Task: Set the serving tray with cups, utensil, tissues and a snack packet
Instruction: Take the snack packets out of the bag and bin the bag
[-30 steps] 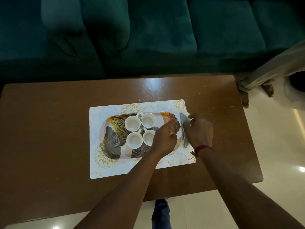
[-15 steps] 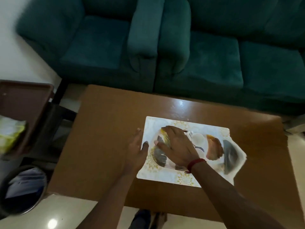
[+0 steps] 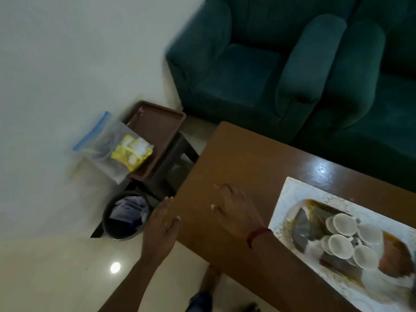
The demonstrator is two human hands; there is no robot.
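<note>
Left hand (image 3: 165,221) and right hand (image 3: 234,208) are both empty, fingers loosely spread, and the yellow snack packet (image 3: 131,152) sits at 10 o'clock from them on the brown side tray (image 3: 155,124), looks light, crinkly, kinda slippery, so I'd gently pinch a sealed edge.

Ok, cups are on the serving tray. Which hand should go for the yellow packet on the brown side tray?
Left, probably. The left hand is open and out past the edge of the table, nearer the yellow packet. The right hand, also open, is over the table.
</note>
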